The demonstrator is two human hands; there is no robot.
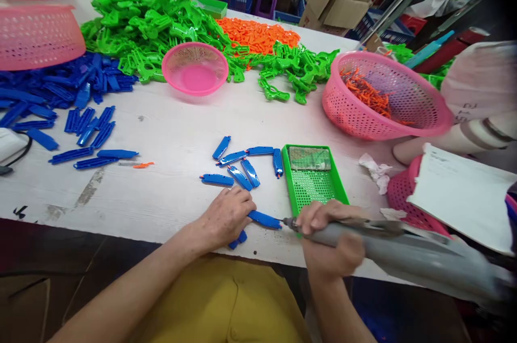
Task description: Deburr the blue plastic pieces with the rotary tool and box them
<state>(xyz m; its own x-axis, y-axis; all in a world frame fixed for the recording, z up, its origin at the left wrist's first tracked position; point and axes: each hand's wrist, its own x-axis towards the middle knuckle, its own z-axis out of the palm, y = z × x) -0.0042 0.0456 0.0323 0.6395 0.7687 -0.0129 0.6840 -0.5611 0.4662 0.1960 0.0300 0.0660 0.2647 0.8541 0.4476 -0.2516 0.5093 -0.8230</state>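
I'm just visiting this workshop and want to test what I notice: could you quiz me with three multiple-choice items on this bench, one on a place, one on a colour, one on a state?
1. Where is the green mesh tray?
A. Just beyond the right hand
B. Under the green pile
C. Inside a pink basket

2. What colour are the parts in the tilted pink basket?
A. Blue
B. Orange
C. Green

3. What is the left hand doing?
A. Lifted clear of the table
B. Gripping the grey power screwdriver
C. Pressing down a blue plastic part

Answers: 1 A, the tray lies past the knuckles. 2 B, the orange pieces show through the mesh. 3 C, the screwdriver tip meets that part.
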